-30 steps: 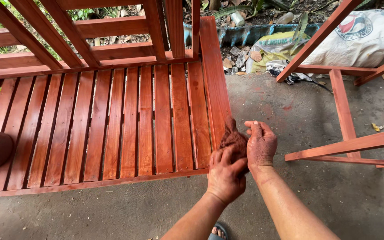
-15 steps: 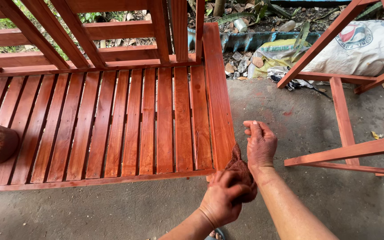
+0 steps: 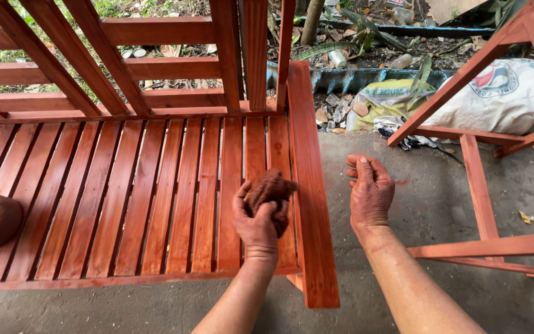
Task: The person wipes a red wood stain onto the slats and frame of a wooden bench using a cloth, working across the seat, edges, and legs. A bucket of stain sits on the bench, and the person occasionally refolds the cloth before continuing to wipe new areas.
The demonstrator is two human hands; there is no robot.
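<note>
A stain-soaked brown rag (image 3: pixel 272 196), bunched up, sits over the right end of the slatted bench seat (image 3: pixel 125 198), clenched in the left hand (image 3: pixel 256 224). Just beside it runs the broad end rail (image 3: pixel 309 204), whose outer edge borders bare concrete floor (image 3: pixel 440 198). The right hand (image 3: pixel 371 192) hovers there empty, fingers loosely curled, between the rail and another red wooden frame (image 3: pixel 483 192).

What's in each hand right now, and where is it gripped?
The left hand grips a stained brown rag, bunched, by its lower part, over the bench slats. The right hand holds nothing, fingers loosely curled, off the bench's side.
</note>
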